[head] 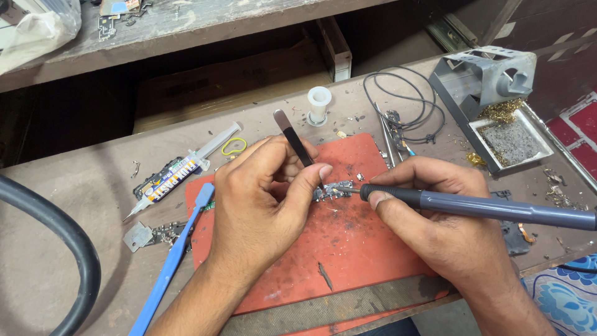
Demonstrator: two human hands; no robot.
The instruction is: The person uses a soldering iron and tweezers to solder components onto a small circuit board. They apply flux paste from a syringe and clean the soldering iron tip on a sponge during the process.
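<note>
My left hand (264, 199) pinches a pair of metal tweezers (291, 137) whose tips point down at a small circuit board (333, 191) lying on a red work mat (348, 242). My right hand (435, 218) grips a grey soldering iron (485, 208) like a pen. The iron's tip touches the small board from the right. Most of the board is hidden behind my left thumb.
A flux syringe (171, 180) and a blue plastic pry tool (174, 255) lie left of the mat. A soldering iron stand (491, 81) with a sponge tray is at the back right, next to a coiled thin cable (404, 106). A white spool (319, 102) stands behind. A thick black hose (68, 249) curves at the left.
</note>
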